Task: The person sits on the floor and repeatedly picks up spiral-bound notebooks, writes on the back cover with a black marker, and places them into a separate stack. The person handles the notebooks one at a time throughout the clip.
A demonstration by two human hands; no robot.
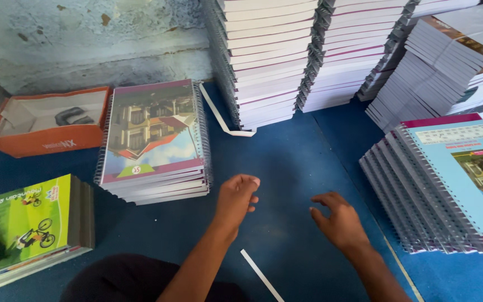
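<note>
Hands hover empty over the blue surface (286, 162): the left hand (237, 197) has its fingers loosely curled, the right hand (339, 221) has them spread and bent, neither touching anything. Nearest lie the notebook stack (152, 140) at ten o'clock and the fanned notebooks (437, 184) at three. A careless sweep could, I judge, topple the fan or snag a white strip (261, 275) at six.
</note>
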